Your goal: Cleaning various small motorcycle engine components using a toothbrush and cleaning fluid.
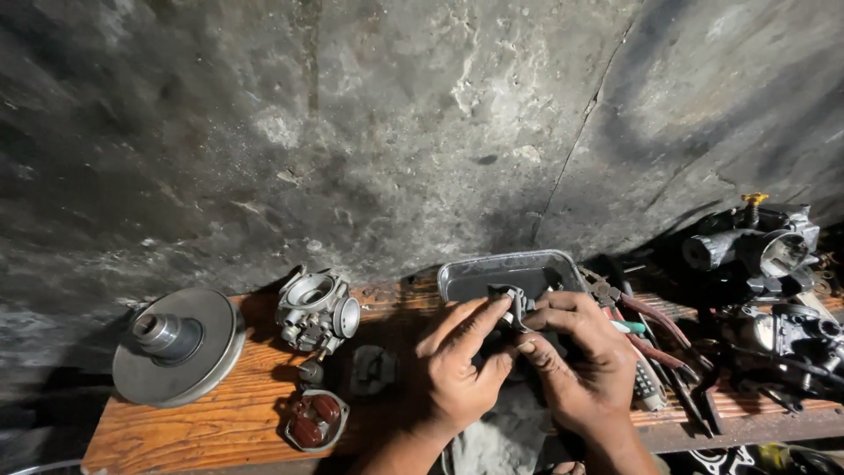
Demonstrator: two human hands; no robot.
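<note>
Grey metal part (pixel 512 305) pinched between both hands over tray (pixel 492 268), mid-bench. Left hand (pixel 462 365) fingers closed on it, right hand (pixel 576 356) gripping too. Best kept low over tray, grip firm, small bits prob. loose. Count: 1 tray, 1 pulley disc (pixel 178 346), 3 carbs approx (pixel 316 310), 1 red-float bowl (pixel 315 420), pliers (pixel 646 312).

at lower frame we see a wooden bench (pixel 220 413) bearing a pulley disc (pixel 180 347), carburetor body (pixel 316 312), metal tray (pixel 492 273) and pliers (pixel 646 321).

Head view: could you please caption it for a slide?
Both hands, left hand and right hand, hold a small metal part above a wooden bench.
</note>
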